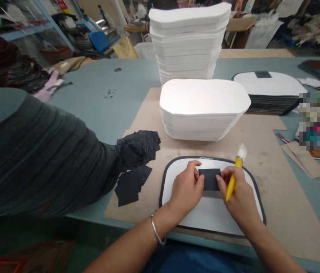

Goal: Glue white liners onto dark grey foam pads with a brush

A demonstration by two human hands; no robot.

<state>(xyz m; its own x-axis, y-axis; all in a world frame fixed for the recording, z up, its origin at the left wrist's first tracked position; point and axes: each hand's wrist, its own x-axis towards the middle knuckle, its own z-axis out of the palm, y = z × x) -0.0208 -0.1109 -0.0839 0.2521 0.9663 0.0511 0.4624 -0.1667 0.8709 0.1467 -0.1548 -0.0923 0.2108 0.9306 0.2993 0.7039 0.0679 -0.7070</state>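
patch (210, 180) lies between both hands (187, 188), touching each

Pink cloth (47, 87) beside a maroon stack (3, 60)

Blue-green worktop (91, 83), with a large brown sheet (273, 193) laid across its front. Directly on the sheet: a dark-rimmed white panel (213, 214) near the front edge, loose black squares (138, 151) to its left, a stack of white pieces (203, 102) behind. Beyond the sheet's left side: a tall, layered dark pile (49, 155) at the front and, farther back, a small dark scrap (117, 69). Toward the back right, a stack of dark-edged panels (273, 100).
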